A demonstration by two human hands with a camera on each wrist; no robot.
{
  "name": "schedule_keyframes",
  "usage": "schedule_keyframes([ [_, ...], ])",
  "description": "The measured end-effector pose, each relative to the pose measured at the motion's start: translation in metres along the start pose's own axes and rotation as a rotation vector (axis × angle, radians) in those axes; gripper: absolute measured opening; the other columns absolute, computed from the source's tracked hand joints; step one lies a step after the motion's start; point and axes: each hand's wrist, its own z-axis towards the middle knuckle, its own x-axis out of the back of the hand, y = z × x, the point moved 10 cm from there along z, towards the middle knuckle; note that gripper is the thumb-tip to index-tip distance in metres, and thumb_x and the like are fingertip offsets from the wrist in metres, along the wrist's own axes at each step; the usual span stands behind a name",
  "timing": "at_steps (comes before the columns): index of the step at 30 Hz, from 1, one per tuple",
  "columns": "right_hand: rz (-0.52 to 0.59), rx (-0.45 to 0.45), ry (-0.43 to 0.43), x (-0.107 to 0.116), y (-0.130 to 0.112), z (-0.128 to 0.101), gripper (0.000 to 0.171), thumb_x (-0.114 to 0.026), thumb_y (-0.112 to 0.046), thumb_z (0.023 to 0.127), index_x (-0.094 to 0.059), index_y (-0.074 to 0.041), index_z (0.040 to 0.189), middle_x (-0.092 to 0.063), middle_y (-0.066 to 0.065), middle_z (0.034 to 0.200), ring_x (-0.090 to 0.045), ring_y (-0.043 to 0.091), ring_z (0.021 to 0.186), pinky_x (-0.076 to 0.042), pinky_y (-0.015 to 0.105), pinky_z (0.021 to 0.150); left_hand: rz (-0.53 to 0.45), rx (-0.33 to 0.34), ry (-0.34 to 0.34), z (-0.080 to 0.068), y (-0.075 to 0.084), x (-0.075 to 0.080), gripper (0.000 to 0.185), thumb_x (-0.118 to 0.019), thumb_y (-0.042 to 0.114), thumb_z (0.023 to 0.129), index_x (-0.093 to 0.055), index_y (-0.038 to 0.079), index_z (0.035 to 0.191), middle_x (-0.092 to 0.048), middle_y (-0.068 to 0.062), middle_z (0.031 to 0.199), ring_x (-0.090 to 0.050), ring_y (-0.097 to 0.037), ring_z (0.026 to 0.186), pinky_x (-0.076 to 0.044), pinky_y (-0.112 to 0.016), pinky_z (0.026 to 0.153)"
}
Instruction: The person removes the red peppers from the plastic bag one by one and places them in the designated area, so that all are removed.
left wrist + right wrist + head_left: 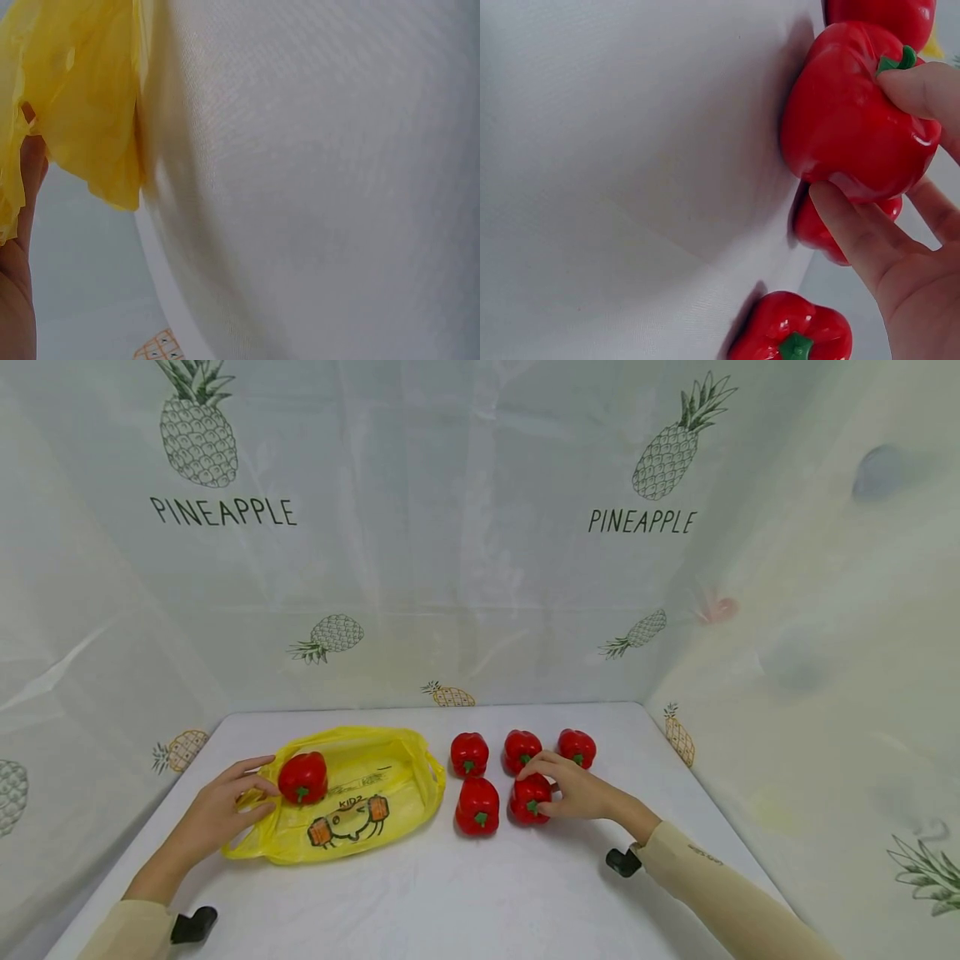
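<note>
A yellow plastic bag [416,822] with a cartoon print lies spread on the left of the table, its mouth wide. One red bell pepper [303,778] sits on the bag's left side. My left hand [217,814] is at the bag's left edge, fingers spread and touching the plastic; in the left wrist view the yellow bag [90,97] hides most of them. With thumb and fingers, my right hand [581,789] grips another red bell pepper [855,112] by its sides, the thumb beside the green stem. Whether this pepper is off the table I cannot tell.
Beside the held pepper stands a red bell pepper [477,806]. Behind are three more: a left pepper [469,754], a middle pepper [522,747] and a right pepper [577,747]. A white cloth covers the table [420,902]; pineapple-print curtains [465,527] hang around it.
</note>
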Motion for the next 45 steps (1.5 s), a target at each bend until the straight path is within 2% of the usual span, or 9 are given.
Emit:
schedule_keyframes([
  [11, 0.016, -0.008, -0.018, 0.000, 0.000, -0.001, 0.055, -0.087, -0.014, 0.087, -0.063, -0.025, 0.135, -0.057, -0.006, 0.133, -0.055, 0.016, 0.125, -0.059, 0.026, 0.091, 0.022, 0.001, -0.003, 0.000, 0.001, 0.001, 0.028, -0.092, 0.010, 0.081, -0.076, 0.026, 0.097, -0.057, -0.015, 0.150, -0.054, -0.045, 0.133, -0.021, 0.007, 0.097],
  [18, 0.027, 0.003, -0.032, 0.000, -0.002, -0.001, 0.055, -0.087, -0.013, 0.087, -0.063, -0.023, 0.136, -0.058, -0.005, 0.134, -0.056, 0.017, 0.125, -0.060, 0.027, 0.092, 0.032, 0.029, -0.020, -0.001, -0.004, -0.002, 0.025, -0.092, 0.011, 0.083, -0.077, 0.026, 0.097, -0.057, -0.013, 0.151, -0.054, -0.043, 0.134, -0.038, -0.004, 0.105],
  [22, 0.039, -0.011, -0.046, 0.000, 0.000, -0.001, 0.056, -0.087, -0.013, 0.087, -0.063, -0.024, 0.137, -0.057, -0.006, 0.135, -0.055, 0.017, 0.127, -0.058, 0.025, 0.093, 0.031, 0.025, -0.015, -0.002, -0.006, -0.003, 0.027, -0.091, 0.009, 0.082, -0.077, 0.026, 0.096, -0.057, -0.013, 0.151, -0.054, -0.043, 0.134, -0.022, 0.005, 0.098],
  [26, 0.039, -0.008, -0.053, 0.002, -0.001, -0.001, 0.056, -0.086, -0.013, 0.088, -0.063, -0.023, 0.138, -0.057, -0.005, 0.136, -0.055, 0.018, 0.128, -0.059, 0.028, 0.094, 0.039, 0.013, -0.004, -0.001, -0.004, -0.002, 0.028, -0.092, 0.010, 0.081, -0.076, 0.027, 0.095, -0.057, -0.014, 0.150, -0.054, -0.044, 0.133, -0.047, -0.016, 0.108],
  [28, 0.038, -0.002, -0.052, 0.002, -0.002, -0.001, 0.056, -0.086, -0.012, 0.088, -0.063, -0.022, 0.138, -0.058, -0.003, 0.136, -0.055, 0.019, 0.128, -0.061, 0.031, 0.094, 0.045, 0.011, -0.005, -0.001, -0.003, -0.002, 0.027, -0.092, 0.009, 0.081, -0.076, 0.026, 0.096, -0.057, -0.014, 0.150, -0.054, -0.044, 0.133, -0.055, -0.039, 0.105],
  [32, 0.043, 0.010, -0.063, 0.005, -0.006, -0.003, 0.056, -0.085, -0.010, 0.088, -0.063, -0.020, 0.139, -0.058, -0.002, 0.138, -0.055, 0.021, 0.128, -0.062, 0.037, 0.096, 0.045, 0.017, -0.011, 0.000, -0.003, -0.002, 0.025, -0.092, 0.012, 0.083, -0.077, 0.027, 0.096, -0.058, -0.013, 0.150, -0.055, -0.043, 0.133, -0.056, -0.035, 0.103],
  [33, 0.044, 0.013, -0.066, 0.006, -0.007, -0.003, 0.056, -0.084, -0.010, 0.088, -0.063, -0.019, 0.139, -0.058, -0.001, 0.138, -0.055, 0.022, 0.129, -0.062, 0.039, 0.096, 0.039, 0.018, -0.015, 0.000, -0.003, -0.002, 0.025, -0.092, 0.012, 0.083, -0.077, 0.026, 0.097, -0.057, -0.014, 0.150, -0.054, -0.044, 0.133, -0.056, -0.044, 0.102],
  [40, 0.024, 0.036, -0.036, 0.022, -0.016, 0.000, 0.056, -0.078, -0.013, 0.089, -0.061, -0.017, 0.143, -0.058, -0.002, 0.143, -0.055, 0.031, 0.132, -0.059, 0.057, 0.099, 0.032, 0.020, -0.007, 0.000, -0.003, 0.001, 0.024, -0.092, 0.012, 0.083, -0.077, 0.026, 0.097, -0.057, -0.013, 0.151, -0.054, -0.044, 0.134, -0.042, -0.006, 0.104],
  [45, -0.022, 0.062, -0.016, 0.033, -0.033, 0.010, 0.056, -0.078, -0.017, 0.090, -0.061, -0.021, 0.143, -0.059, 0.000, 0.144, -0.056, 0.029, 0.131, -0.059, 0.051, 0.098, 0.016, 0.016, -0.002, 0.000, -0.001, 0.000, 0.025, -0.091, 0.010, 0.083, -0.077, 0.025, 0.097, -0.057, -0.013, 0.151, -0.054, -0.043, 0.135, -0.026, 0.004, 0.101],
])
